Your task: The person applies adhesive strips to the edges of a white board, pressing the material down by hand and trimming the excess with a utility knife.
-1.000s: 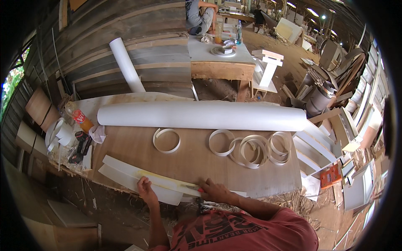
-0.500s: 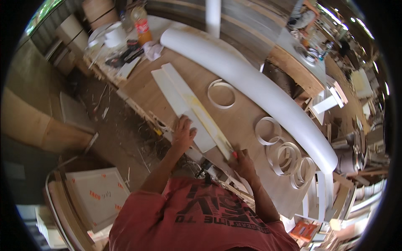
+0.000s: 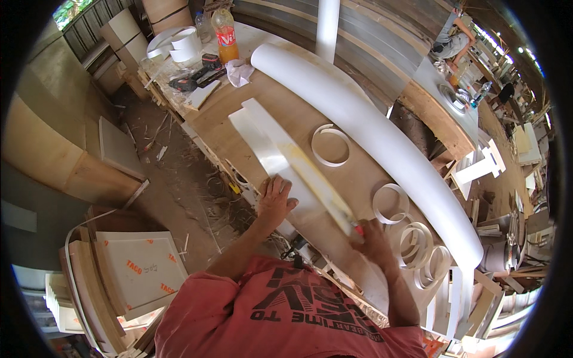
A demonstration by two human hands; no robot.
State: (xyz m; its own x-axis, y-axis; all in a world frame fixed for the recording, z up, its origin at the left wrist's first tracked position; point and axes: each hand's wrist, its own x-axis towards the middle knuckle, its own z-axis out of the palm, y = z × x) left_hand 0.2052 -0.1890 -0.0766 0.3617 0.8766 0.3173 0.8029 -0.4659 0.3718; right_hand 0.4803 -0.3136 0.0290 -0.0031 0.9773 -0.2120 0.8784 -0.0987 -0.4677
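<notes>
A white flat strip (image 3: pixel 256 134) lies along the wooden worktop (image 3: pixel 221 113), with a raised narrower strip (image 3: pixel 307 173) on it streaked yellow. My left hand (image 3: pixel 274 200) rests on the white strip near the worktop's front edge, fingers spread. My right hand (image 3: pixel 374 241) is closed on a red-handled tool (image 3: pixel 359 230) at the strip's near end; its working tip is blurred. Several coiled edging bands (image 3: pixel 412 244) lie right of that hand, and a single white band loop (image 3: pixel 330 145) sits beside the strip. Behind them runs a long white roll (image 3: pixel 370 131).
Cordless drill (image 3: pixel 185 83), orange drink bottle (image 3: pixel 227 42), crumpled cloth (image 3: pixel 240 73) at worktop's far left. Another bench (image 3: pixel 462 119) stands behind, with a seated person (image 3: pixel 453 48). Stacked boards (image 3: pixel 137 274) are at lower left; panels (image 3: pixel 101 179) flank a littered floor.
The view has swung left, so the worktop runs diagonally. My left hand went from raised fingers at the strip's edge to lying spread on it; my right hand still grips the tool.
</notes>
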